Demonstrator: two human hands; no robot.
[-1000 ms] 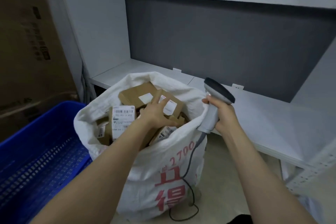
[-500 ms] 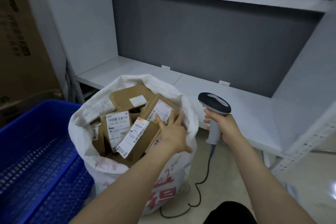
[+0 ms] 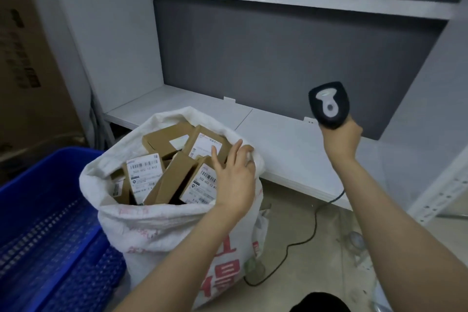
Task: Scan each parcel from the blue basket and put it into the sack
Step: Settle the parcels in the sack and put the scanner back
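Sack (image 3: 164, 230) stands on the floor, mouth open, packed with brown labelled parcels (image 3: 174, 180). Left hand (image 3: 233, 180) is over the mouth's right edge, fingers loosely spread and holding nothing; fingertips maybe touch the rim, hard to tell. Right hand (image 3: 340, 142) is raised over the shelf (image 3: 278, 142), wrapped round the scanner (image 3: 329, 105) handle. Blue basket (image 3: 38, 185) is just left of the sack. Cable (image 3: 314, 225) trails on the floor.

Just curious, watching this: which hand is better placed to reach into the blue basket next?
Left. The left hand holds no parcel and is nearer the blue basket; the right hand grips the scanner.
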